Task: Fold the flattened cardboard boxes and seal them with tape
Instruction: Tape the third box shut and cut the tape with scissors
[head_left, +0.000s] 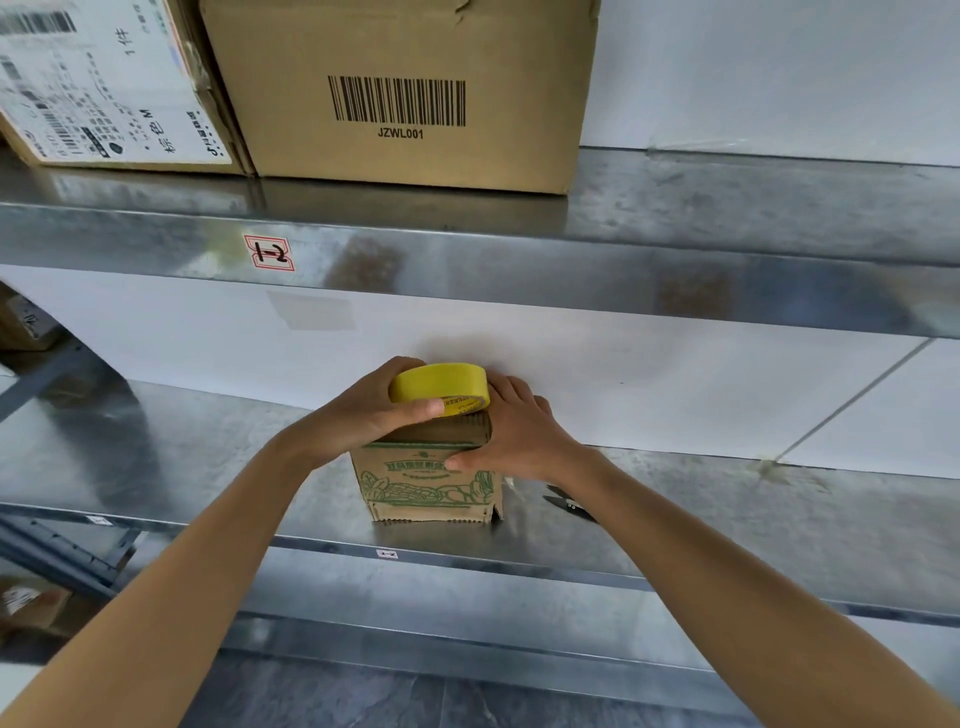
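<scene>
The left hand curls round one yellow tape roll, holding it flat on top of one small corrugated brown box with green print. The right hand clasps the box's top right edge, thumb on its front. The box stands on a scuffed, shiny metal shelf. Black snips lie just beside the right wrist. Two larger cartons sit above, against a white wall.
</scene>
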